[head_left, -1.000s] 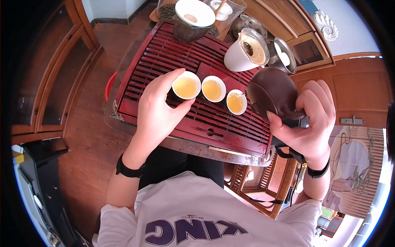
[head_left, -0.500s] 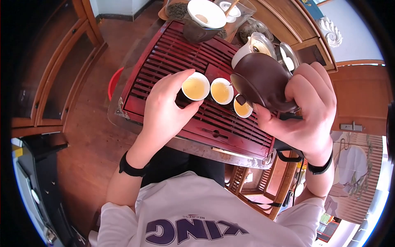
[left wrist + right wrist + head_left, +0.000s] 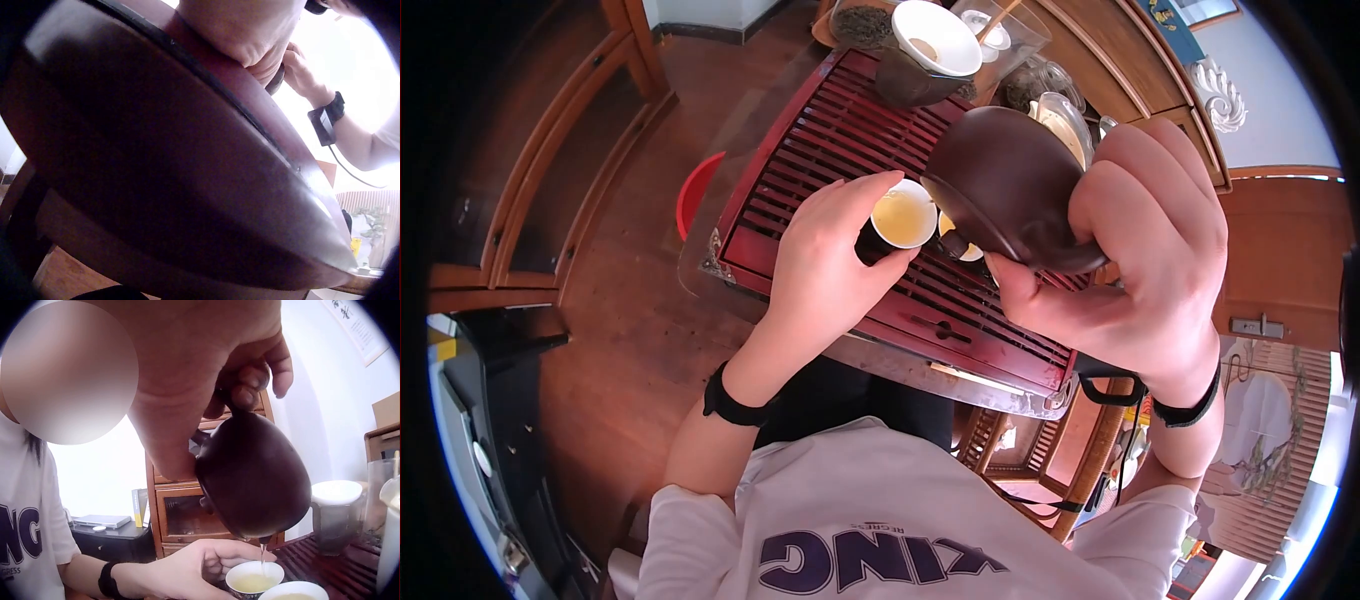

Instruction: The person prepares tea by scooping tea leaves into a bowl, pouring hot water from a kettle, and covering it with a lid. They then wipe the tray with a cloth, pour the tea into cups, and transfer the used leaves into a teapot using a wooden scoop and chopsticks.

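Now that the dark brown teapot [image 3: 1005, 165] has passed leftward along the row, its thin stream falls into the left cup [image 3: 903, 213], where a moment ago it fed the middle cup [image 3: 973, 254]; by judgement, the pouring is well advanced, as both cups in sight hold yellow tea. Right hand [image 3: 1152, 232]: fingers clamped round the pot at its handle, thumb laid beside the lid. Teapot: one, tipped, spout end downward, held above the tray and hiding the right cup, which was in sight earlier. Left hand [image 3: 828, 248]: thumb and index finger clamped on the left cup from opposite sides; the other fingers not plainly seen. Left cup: one, pale inside, upright on the slats of the tea tray [image 3: 995, 350], inward of its near edge, within the left hand's grasp, lower than the right hand and well to its left. Middle cup: just beside it toward the tray's right edge, partly hidden. White bowl [image 3: 937, 35]: over a dark vessel [image 3: 910, 85], near the tray's far left corner.
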Tool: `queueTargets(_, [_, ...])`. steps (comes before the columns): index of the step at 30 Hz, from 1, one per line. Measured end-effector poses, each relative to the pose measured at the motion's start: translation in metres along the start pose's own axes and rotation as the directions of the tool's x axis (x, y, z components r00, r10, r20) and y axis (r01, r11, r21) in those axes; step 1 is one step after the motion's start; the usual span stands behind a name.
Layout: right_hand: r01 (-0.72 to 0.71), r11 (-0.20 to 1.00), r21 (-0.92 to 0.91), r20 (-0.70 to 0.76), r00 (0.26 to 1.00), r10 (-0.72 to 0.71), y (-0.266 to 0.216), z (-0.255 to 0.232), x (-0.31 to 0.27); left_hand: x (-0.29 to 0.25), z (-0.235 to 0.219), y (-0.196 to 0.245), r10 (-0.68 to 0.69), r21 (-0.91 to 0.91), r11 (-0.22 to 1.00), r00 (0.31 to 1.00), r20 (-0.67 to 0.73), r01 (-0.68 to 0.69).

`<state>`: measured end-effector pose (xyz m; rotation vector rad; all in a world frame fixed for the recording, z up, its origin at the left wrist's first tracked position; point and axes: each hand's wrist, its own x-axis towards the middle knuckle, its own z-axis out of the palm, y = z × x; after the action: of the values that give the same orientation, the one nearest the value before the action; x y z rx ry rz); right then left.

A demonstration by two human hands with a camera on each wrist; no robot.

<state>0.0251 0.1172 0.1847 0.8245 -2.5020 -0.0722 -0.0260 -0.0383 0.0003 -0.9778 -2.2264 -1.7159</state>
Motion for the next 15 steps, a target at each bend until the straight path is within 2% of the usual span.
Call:
queueTargets(5, [0.016, 1.000, 0.004, 0.013, 1.000, -0.016, 0.000, 0.001, -0.001, 0.000, 0.000, -0.002, 0.026, 0.009, 1.000, 1.000, -0.005, -0.025])
queueTargets(15, [-0.055, 0.998, -0.041, 0.105, 0.993, 0.059, 0.003, -0.007, -0.018, 0.000, -0.001, -0.002, 0.032, 0.019, 0.999, 0.999, 0.013, -0.032])
